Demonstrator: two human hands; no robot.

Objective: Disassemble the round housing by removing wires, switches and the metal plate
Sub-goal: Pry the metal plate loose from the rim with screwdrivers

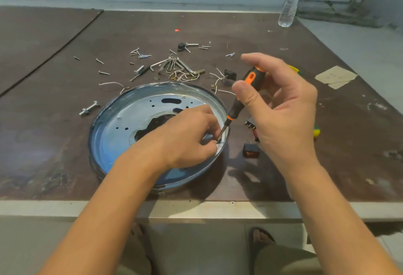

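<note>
**Q:** Where is the round housing located?

**A:** The round housing (pixel 98 126) is laid open side up on the table (pixel 65 100), near its front edge. The metal plate (pixel 130 117) is seated inside it.

**Q:** How are the hands positioned?

**A:** The screwdriver (pixel 236 104) is gripped at the handle by the right hand (pixel 279 104), with thumb and fingers curled round it. The blade is tilted down to the housing's right inner wall. The left hand (pixel 187 135) is placed inside the housing, fingertips gathered at the blade tip. Whether anything is pinched there cannot be told.

**Q:** What is found outside the housing?

**A:** Switches (pixel 250 150) are laid just right of it. Wires (pixel 185 77), hex keys (pixel 172 64) and screws (pixel 139 54) are scattered behind it.
</note>
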